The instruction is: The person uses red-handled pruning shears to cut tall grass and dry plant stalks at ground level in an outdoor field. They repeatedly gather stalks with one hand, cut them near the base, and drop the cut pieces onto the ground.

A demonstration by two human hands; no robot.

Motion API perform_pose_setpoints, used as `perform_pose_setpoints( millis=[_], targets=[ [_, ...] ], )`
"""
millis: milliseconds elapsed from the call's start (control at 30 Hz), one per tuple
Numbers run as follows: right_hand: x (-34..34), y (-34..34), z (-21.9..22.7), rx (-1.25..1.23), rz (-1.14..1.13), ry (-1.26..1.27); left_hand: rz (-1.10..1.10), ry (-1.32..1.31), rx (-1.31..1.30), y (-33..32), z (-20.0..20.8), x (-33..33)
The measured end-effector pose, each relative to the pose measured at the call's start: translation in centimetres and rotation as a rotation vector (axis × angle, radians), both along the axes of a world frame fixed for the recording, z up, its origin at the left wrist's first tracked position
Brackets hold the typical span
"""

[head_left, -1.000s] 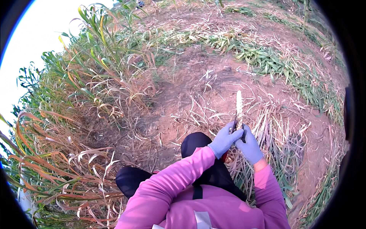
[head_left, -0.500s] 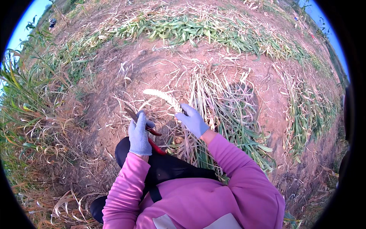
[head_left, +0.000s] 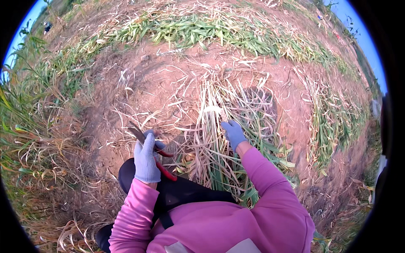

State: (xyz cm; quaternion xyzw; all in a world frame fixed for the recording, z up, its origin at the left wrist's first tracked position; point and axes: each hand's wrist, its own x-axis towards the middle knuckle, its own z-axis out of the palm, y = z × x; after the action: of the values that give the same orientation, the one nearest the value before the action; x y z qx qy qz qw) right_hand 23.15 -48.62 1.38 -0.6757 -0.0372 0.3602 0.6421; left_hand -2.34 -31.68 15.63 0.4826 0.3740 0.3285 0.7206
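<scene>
- Red-handled shears (head_left: 169, 173) are in the grip of the left hand (head_left: 147, 157), in a pale glove; the 2 handles stand apart and the dark blades point up and to the left.
- The gloved right hand (head_left: 234, 134) reaches forward over a heap of dry and green stalks (head_left: 219, 154).
- A pale, knobbly ear (head_left: 213, 109) lies across the heap's upper part, its lower end at the right hand's fingertips; blur makes it impossible to tell whether they grasp it.
- Cut green leaves (head_left: 190, 31) form a curved row beyond, on reddish soil (head_left: 166, 63).
</scene>
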Motion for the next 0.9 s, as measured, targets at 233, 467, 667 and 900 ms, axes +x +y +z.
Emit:
perform_pose_setpoints(
  millis=[233,467,667,900],
  targets=[
    [21.0,8.6,5.7,0.063,-0.37,-0.268,-0.025,-0.066,-0.044,-0.4,-0.2,1.1],
    [13.1,8.5,0.1,-0.029,0.045,-0.449,-0.06,-0.052,-0.098,0.0,-0.2,1.1],
    [1.9,-0.8,-11.4,-0.306,0.357,-0.728,-0.105,-0.061,-0.07,-0.4,-0.2,1.8],
    [-3.4,-7.7,-9.7,-0.476,0.523,-0.798,-0.083,-0.088,-0.05,-0.2,-1.1,1.9]
  ],
)
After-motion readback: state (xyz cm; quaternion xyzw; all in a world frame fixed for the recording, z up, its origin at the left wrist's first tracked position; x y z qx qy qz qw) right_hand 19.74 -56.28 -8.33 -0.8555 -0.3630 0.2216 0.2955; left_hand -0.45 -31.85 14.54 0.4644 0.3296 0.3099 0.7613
